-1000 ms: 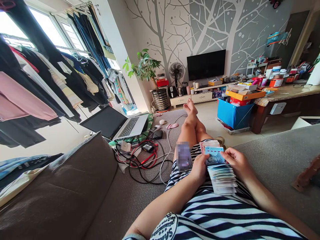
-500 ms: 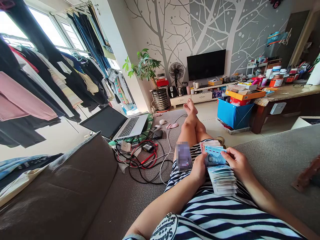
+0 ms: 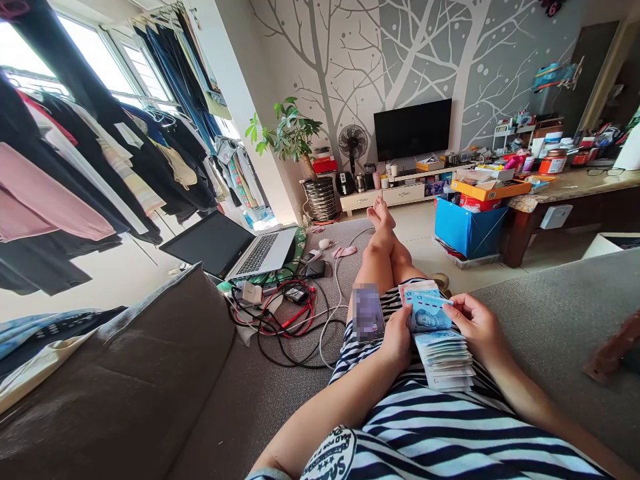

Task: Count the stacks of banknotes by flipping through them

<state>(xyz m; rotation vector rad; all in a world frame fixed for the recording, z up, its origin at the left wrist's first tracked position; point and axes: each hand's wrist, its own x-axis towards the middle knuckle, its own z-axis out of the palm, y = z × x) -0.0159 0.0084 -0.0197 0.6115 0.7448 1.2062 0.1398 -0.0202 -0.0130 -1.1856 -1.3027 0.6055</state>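
Over my lap, a bundle of banknotes [image 3: 447,363] hangs folded, its many layered edges fanned downward and its upper part showing blue printed faces. My left hand [image 3: 399,340] is closed on the bundle's left side, thumb on top. At the upper right, the thumb and fingers of my right hand [image 3: 475,323] pinch the corner of a blue banknote [image 3: 429,303]. Pinkish notes show behind it at the top. A phone [image 3: 369,313], its screen blurred out, lies on my thigh left of the notes, touched by neither hand.
Tangled cables [image 3: 295,313] and an open laptop [image 3: 257,253] lie on the sofa [image 3: 280,393] to my left. A blue storage box [image 3: 467,230] stands beside a cluttered table [image 3: 585,183] at right. Clothes hang at far left; a television [image 3: 413,130] stands ahead.
The top blue note has shifted slightly left and down, baring more of the note behind it. Both hands keep nearly the same place and grip.
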